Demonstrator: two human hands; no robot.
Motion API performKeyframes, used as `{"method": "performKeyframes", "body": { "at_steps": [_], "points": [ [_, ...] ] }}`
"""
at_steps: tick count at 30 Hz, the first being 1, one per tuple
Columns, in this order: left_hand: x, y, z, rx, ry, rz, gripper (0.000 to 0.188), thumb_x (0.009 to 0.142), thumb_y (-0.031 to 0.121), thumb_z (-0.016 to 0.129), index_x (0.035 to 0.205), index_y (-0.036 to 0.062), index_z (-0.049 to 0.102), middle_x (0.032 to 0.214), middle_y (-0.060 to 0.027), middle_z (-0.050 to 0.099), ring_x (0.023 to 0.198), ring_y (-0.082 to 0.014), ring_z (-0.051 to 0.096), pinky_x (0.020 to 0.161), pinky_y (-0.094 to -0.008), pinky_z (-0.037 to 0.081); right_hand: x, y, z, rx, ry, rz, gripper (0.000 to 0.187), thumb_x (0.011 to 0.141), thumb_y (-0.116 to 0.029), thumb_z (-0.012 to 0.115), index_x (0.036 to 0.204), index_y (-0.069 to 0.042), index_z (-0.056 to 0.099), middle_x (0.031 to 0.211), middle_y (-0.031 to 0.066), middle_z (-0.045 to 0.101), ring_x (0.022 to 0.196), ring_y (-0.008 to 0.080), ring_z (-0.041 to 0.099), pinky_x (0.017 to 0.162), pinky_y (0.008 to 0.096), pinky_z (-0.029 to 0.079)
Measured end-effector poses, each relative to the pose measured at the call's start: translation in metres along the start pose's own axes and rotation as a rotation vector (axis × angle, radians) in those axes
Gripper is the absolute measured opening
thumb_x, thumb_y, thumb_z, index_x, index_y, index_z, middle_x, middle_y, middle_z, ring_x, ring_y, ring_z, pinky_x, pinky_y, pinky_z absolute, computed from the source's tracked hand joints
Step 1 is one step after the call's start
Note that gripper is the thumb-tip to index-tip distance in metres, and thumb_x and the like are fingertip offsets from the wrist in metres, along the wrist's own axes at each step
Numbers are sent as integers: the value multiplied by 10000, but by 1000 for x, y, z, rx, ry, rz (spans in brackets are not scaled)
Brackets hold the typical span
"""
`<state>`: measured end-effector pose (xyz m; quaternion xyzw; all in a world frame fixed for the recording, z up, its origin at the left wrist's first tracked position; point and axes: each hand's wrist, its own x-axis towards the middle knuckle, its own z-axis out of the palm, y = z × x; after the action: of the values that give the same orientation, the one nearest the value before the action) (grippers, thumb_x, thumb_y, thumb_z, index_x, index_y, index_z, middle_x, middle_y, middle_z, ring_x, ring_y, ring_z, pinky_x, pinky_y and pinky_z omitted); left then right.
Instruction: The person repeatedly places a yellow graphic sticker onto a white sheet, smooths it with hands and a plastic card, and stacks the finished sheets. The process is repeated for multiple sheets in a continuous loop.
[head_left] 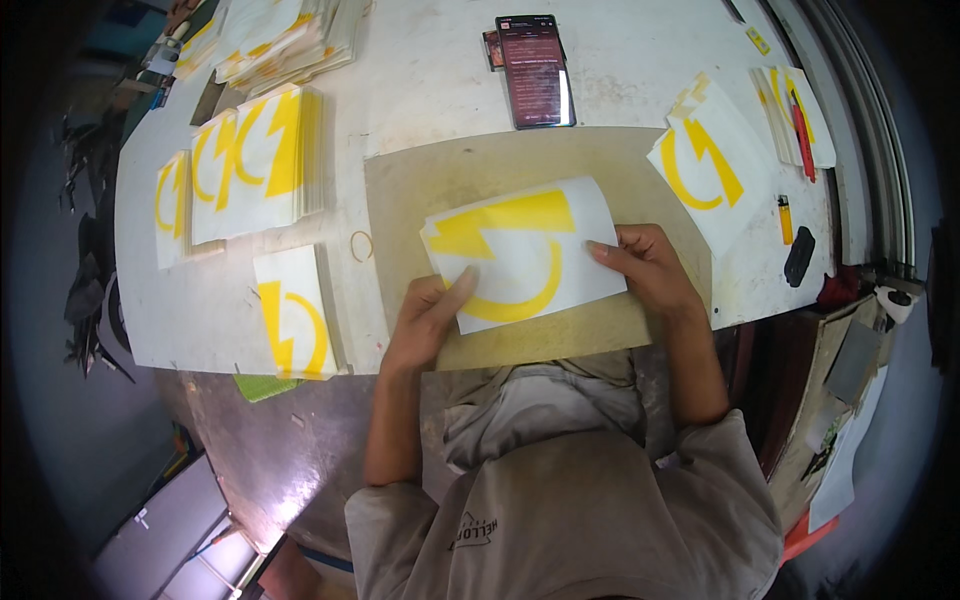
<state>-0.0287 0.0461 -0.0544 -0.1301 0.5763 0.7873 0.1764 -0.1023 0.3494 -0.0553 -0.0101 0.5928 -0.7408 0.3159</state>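
Observation:
Between my two hands is a stack of white sheets (510,268) printed with a yellow arc and bolt shape. My left hand (432,315) grips its lower left edge, thumb on top and fingers hidden below. At its right edge, my right hand (648,265) holds it the same way, thumb over the print. The stack is over a translucent yellowish mat (560,160) on the white table; whether it rests on the mat or is slightly lifted, I cannot tell. To the right lies a similar printed sheet (708,170), with my right hand nearest to it.
Printed stacks (250,165) fill the left side, with a smaller stack (295,310) at the front edge. A phone (537,72) lies at the back. On the right are a red cutter (803,135) on sheets, a yellow lighter (785,220), a black object (798,257) and a rubber band (361,246) further left.

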Motion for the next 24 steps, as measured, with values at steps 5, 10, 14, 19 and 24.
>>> {"method": "performKeyframes", "body": {
  "at_steps": [5, 10, 14, 19, 24],
  "points": [
    [-3, -12, -17, -142, 29, -145, 322, 1073, 269, 614, 1078, -19, 758, 938, -18, 753, 816, -57, 626, 758, -248, 486, -3, 7, 3, 138, -8, 1, 281, 998, -117, 708, 1232, 39, 702, 1081, 34, 745, 943, 65, 649, 836, 253, 513],
    [12, 9, 1, -93, 147, -6, 373, 1022, 197, 680, 1309, -31, 613, 1187, -113, 713, 1049, -145, 653, 922, -296, 518, -7, 2, 14, -151, -52, -210, 366, 950, -14, 746, 1290, 66, 635, 1138, 59, 728, 954, 67, 644, 850, 266, 523],
    [3, 17, 14, 103, 43, 242, 747, 874, 26, 808, 1502, -26, 406, 1366, -200, 617, 1253, -234, 593, 1061, -382, 487, 2, 20, 15, -122, 109, -179, 303, 948, 17, 738, 1222, 56, 613, 1072, 70, 730, 921, 58, 646, 783, 236, 518],
    [-4, -29, 30, 758, 675, 652, 936, 791, 50, 879, 1533, -17, 313, 1384, -248, 591, 1261, -299, 596, 1079, -434, 458, 11, 10, 31, -179, 221, -119, 241, 945, -12, 752, 1143, 38, 624, 949, 46, 726, 804, 40, 643, 663, 203, 488],
    [-18, -17, 57, 1331, 321, 870, 389, 815, -9, 766, 1201, 30, 736, 1300, -130, 698, 1239, -360, 637, 1070, -498, 480, 14, 3, 31, -306, 263, 7, 314, 939, -46, 764, 1209, 26, 621, 940, 50, 734, 763, 60, 643, 638, 240, 515]
  ]
}}
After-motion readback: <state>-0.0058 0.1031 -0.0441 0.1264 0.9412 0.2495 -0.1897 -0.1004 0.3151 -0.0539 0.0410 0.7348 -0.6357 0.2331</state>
